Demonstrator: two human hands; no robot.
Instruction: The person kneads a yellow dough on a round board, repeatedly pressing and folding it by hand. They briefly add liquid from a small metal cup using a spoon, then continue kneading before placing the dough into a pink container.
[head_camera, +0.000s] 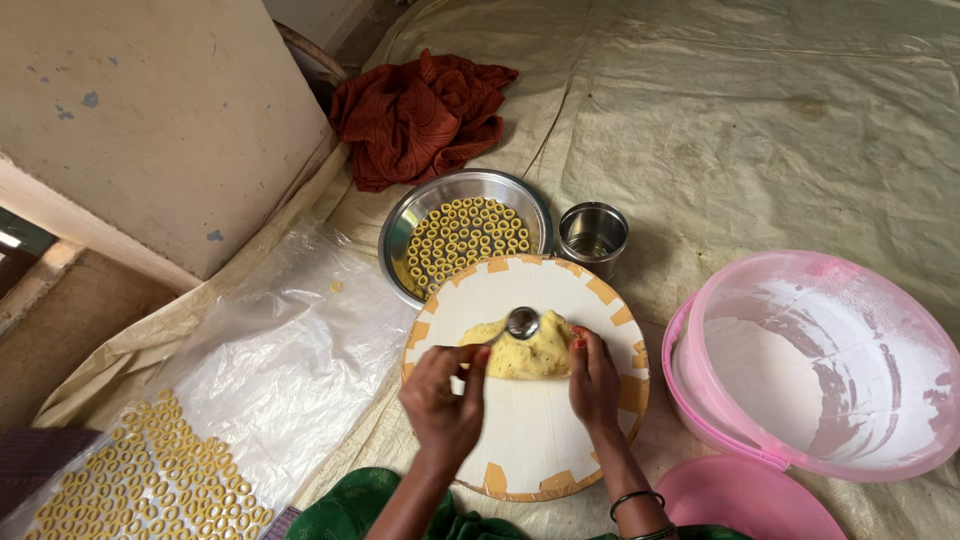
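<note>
Two hands on the dough (522, 352): I see left hand (445, 400) fingers pinching its left edge, right hand (594, 378) fingers pressed on the right edge; long axis left-right.

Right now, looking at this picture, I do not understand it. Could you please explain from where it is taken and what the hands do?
There is no machine. A camera worn on a person's head looks down at their own hands. The left hand and right hand touch the edges of a flat yellow dough on a round board. A small metal cap sits on the dough. Behind are a steel bowl of dough rings, a steel cup and a pink tub with flour. More rings lie on a plastic sheet.
</note>
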